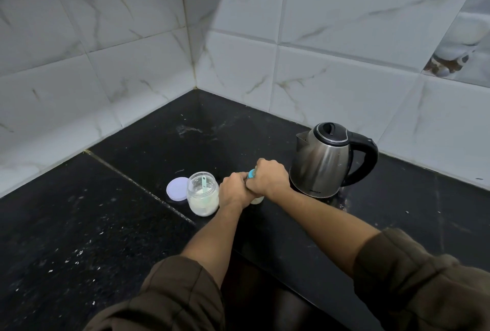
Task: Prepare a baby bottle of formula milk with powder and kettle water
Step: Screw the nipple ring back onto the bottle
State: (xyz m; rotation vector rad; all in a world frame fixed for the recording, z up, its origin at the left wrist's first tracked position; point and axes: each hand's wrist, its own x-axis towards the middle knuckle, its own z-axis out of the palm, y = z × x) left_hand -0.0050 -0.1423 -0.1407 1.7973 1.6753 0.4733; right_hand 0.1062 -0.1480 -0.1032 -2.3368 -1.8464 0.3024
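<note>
Bottle (257, 200) is sitting approx. upright on the worktop (106, 224), btwn the powder jar (202, 194) and the kettle (322, 166), and both hands are hiding most of it. Left hand (233, 193) is wrapping round the bottle body w/ fingers curled. We are reading this as an anchor, so the bottle is not spinning or tipping. Right hand (267, 179) is closing over the top and gripping the teal collar (251, 173), of which only a sliver is showing. That fits a twisting grip. We are not able to tell whether the top is going on or coming off. Fill level is also hidden, w/ only a pale patch near the base showing.

Jar is standing open just beside the left hand, w/ a teal scoop (204, 185) propped in the white powder. Its lilac lid (177, 189) is lying flat against the jar's far side, prob. parked close for re-capping.

Kettle is standing just right of the right hand, lid down, spout toward the bottle and handle out to the right, so it is handy for a right-hand pour.

Risk we are flagging: a loose collar may be leaking once the bottle is shaken.
</note>
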